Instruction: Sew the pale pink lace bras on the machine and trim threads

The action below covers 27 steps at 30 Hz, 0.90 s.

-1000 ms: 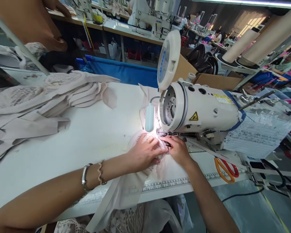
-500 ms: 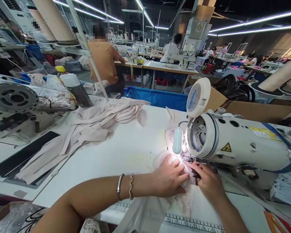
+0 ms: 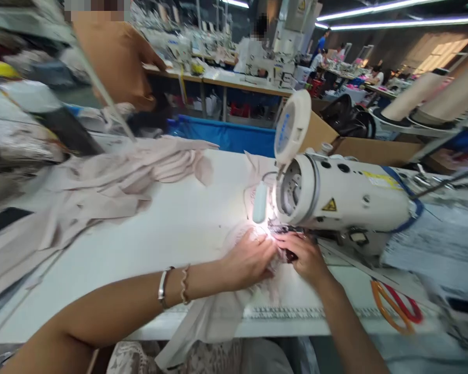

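Note:
A piece of pale pink lace fabric (image 3: 234, 236) lies under the needle area of a white sewing machine (image 3: 359, 195), its loose end (image 3: 203, 322) hanging over the table's front edge. My left hand (image 3: 251, 257) rests on this lace with fingers bent and closed on it. Close beside it, my right hand (image 3: 302, 257) has its fingertips together at the lace near the presser foot. A small dark object (image 3: 290, 255) shows below the right fingers; its kind is unclear. The machine's lamp (image 3: 260, 202) shines brightly there, washing out the stitching point.
Stacked pale pink fabric pieces (image 3: 140, 171) cover the table's left side. Orange-handled scissors (image 3: 392, 306) lie at right, beside a red handle (image 3: 409, 304). Behind stand a blue bin (image 3: 226, 135), a cardboard box (image 3: 374, 148) and a co-worker in an orange-brown shirt (image 3: 109, 62).
The camera view has shifted, so the scene sits further left and higher, with the orange-handled scissors more visible. Both hands stay at the lace by the needle, now closer together.

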### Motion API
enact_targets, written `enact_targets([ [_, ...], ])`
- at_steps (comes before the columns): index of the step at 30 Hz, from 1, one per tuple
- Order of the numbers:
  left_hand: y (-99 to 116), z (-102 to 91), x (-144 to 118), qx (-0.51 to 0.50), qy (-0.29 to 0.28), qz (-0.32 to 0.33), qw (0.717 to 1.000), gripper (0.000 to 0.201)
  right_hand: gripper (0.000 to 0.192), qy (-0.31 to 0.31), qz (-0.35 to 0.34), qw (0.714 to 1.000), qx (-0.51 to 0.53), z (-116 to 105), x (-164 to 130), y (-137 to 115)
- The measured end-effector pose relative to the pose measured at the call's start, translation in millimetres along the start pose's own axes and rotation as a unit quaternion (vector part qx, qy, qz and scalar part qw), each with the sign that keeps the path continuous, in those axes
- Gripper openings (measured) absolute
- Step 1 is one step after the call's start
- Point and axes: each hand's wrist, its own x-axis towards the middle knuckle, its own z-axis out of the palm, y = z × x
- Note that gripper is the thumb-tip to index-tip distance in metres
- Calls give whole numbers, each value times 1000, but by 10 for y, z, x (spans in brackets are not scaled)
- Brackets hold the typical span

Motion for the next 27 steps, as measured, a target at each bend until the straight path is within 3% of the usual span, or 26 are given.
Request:
enact_targets([
  [5, 9, -1, -7, 22, -14, 11, 1000, 44, 54, -33, 50, 998, -27, -24, -51, -21],
  [17, -163, 49, -57, -50, 15, 51, 997, 39, 46, -17, 17, 1000, 0, -15, -61, 7],
  [22, -304, -18, 7, -93, 16, 64, 993, 26, 52, -34, 24, 999, 3, -26, -41, -10],
  [27, -520, -86, 53, -128, 5, 62, 990, 35, 60, -50, 19, 999, 3, -31, 2, -42],
])
